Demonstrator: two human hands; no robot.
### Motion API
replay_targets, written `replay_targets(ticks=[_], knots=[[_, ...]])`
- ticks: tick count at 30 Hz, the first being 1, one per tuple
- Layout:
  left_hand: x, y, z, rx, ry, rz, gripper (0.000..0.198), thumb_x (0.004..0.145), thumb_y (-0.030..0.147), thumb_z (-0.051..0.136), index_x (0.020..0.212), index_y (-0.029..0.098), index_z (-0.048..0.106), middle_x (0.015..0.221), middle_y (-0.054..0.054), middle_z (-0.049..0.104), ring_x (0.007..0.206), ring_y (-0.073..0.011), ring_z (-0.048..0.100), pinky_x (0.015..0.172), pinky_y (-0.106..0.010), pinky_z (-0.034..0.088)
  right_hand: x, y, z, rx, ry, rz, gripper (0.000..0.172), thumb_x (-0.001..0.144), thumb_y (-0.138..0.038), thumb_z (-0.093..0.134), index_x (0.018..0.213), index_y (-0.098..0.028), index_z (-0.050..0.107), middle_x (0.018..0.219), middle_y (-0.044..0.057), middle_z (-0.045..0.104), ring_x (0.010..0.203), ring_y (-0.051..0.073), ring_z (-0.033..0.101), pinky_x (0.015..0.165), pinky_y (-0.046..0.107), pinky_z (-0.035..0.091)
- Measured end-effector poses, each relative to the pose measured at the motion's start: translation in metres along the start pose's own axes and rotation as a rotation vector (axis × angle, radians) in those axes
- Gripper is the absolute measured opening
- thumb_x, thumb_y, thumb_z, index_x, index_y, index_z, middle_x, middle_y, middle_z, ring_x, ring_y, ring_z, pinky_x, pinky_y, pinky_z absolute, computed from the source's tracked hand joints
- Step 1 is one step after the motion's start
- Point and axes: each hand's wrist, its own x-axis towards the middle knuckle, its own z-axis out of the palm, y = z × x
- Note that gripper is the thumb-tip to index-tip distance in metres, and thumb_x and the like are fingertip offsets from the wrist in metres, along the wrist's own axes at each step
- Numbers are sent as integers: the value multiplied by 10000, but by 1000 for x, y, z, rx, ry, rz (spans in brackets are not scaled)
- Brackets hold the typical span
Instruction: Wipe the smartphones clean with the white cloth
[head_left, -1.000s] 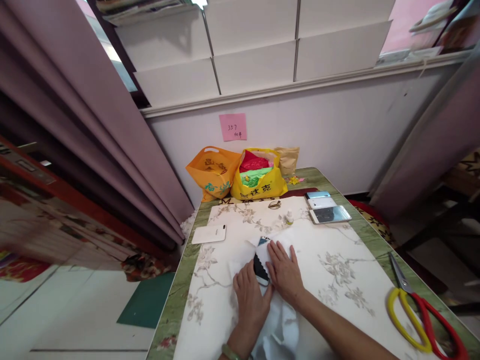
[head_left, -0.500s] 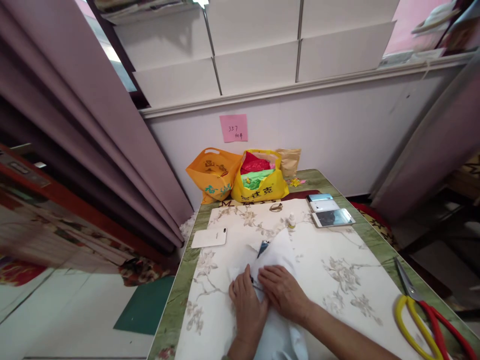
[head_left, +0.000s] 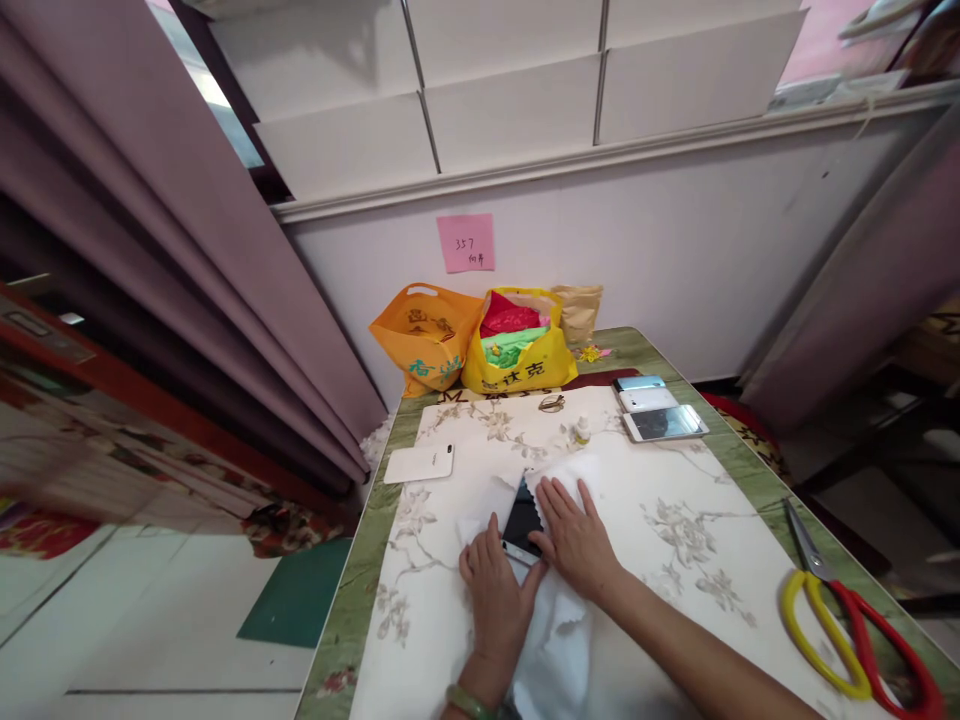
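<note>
A dark-screened smartphone (head_left: 523,512) lies on a white cloth (head_left: 559,635) with a zigzag-cut edge, near the middle of the table. My left hand (head_left: 495,590) is at the phone's near end, its fingers along the left edge and its thumb by the lower edge, holding it. Flat on the cloth beside and over the phone's right side lies my right hand (head_left: 576,535), fingers stretched out and thumb reaching toward the screen. Part of the phone is hidden by the cloth and my right hand.
A white phone (head_left: 420,463) lies left; another phone (head_left: 666,423) lies right beside more phones (head_left: 646,397). Large scissors (head_left: 832,600) rest at the right edge. A small bottle (head_left: 581,430), an orange bag (head_left: 427,345) and a yellow bag (head_left: 525,375) stand farther back.
My right hand has moved slightly up and right and flattened out. The cloth has shifted off the phone, so much more of its dark screen shows. My left hand stays nearly in place.
</note>
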Motion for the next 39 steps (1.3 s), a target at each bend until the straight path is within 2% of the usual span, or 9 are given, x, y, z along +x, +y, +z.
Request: replay_targets(ticks=[5, 9, 13, 17, 23, 29, 33, 35, 39], knots=[[-1, -1, 1, 10, -16, 14, 660, 822, 303, 567, 1406, 113, 327, 1282, -162, 529, 1156, -292, 484, 1038, -508, 283, -30, -9, -16, 146, -92, -230, 588, 983, -508, 331, 1492, -217, 290, 1480, 73, 416, 1385, 245, 336, 1168, 524, -60], [-1, 1, 0, 7, -15, 10, 661, 783, 259, 591, 1387, 117, 363, 1310, -162, 515, 1166, -296, 474, 1042, -493, 280, -12, -3, -13, 207, -176, -309, 544, 995, -515, 285, 1494, -304, 248, 1493, 6, 396, 1388, 202, 332, 1169, 517, -35], [-1, 1, 1, -13, 0, -12, 732, 827, 438, 575, 1418, 111, 295, 1255, -157, 538, 1140, -289, 489, 1031, -508, 287, 16, 3, 0, 112, -109, -97, 606, 973, -528, 332, 1498, -234, 261, 1530, 55, 318, 1413, 248, 279, 1156, 544, 63], [-1, 0, 1, -10, 22, -4, 750, 826, 507, 568, 1419, 131, 304, 1224, -148, 548, 1134, -296, 493, 1024, -516, 285, 11, 6, 9, 40, 5, 68, 578, 964, -419, 395, 1473, -151, 336, 1532, 106, 306, 1415, 281, 265, 1135, 527, 154], [-2, -1, 5, 16, 31, 43, 739, 784, 423, 646, 1395, 136, 348, 1285, -144, 546, 1172, -300, 474, 1046, -529, 240, -27, 26, 5, 158, 123, 73, 399, 929, -282, 447, 1309, -226, 556, 1330, 94, 580, 1203, 245, 535, 1017, 430, 368], [7, 8, -12, 26, 49, 139, 554, 805, 380, 617, 1284, 128, 496, 1141, -141, 633, 1088, -319, 534, 1035, -562, 244, -33, 38, -9, 448, 256, 238, 252, 894, -314, 490, 1015, -237, 697, 1021, 68, 711, 976, 256, 634, 905, 417, 444], [16, 15, -28, -63, -50, 152, 322, 898, 322, 474, 1141, 147, 594, 896, -110, 679, 850, -260, 617, 810, -403, 429, -28, 41, -26, 727, 372, 467, 324, 914, -453, 476, 952, -206, 683, 892, 40, 715, 809, 216, 647, 763, 326, 495], [17, 16, -30, -133, -108, 141, 263, 938, 282, 393, 996, 182, 629, 765, -74, 673, 702, -211, 627, 656, -316, 421, -25, 39, -33, 794, 426, 575, 369, 924, -489, 451, 983, -186, 655, 847, 28, 704, 725, 191, 633, 669, 286, 494], [12, 11, -23, -206, -117, 124, 271, 953, 274, 374, 818, 209, 601, 652, -41, 653, 566, -168, 612, 524, -265, 357, -20, 21, -40, 769, 428, 458, 327, 955, -422, 432, 1093, -197, 626, 901, 35, 713, 786, 189, 655, 714, 291, 512]])
